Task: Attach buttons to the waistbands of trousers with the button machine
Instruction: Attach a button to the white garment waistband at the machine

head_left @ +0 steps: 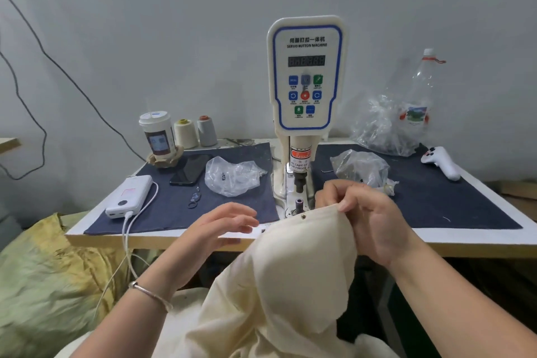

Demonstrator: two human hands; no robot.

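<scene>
The white servo button machine stands at the middle of the table, its punch head above a small die post. Cream trousers rise from my lap to the table's front edge. A small metal button sits near the top edge of the waistband, just in front of the die. My right hand pinches the waistband's top edge to the right of the button. My left hand hovers left of the cloth with fingers spread, holding nothing.
Dark blue mats cover the table. On the left lie a power bank with cable, a phone, a plastic bag, a cup and thread cones. Right: more bags, a bottle, a white controller.
</scene>
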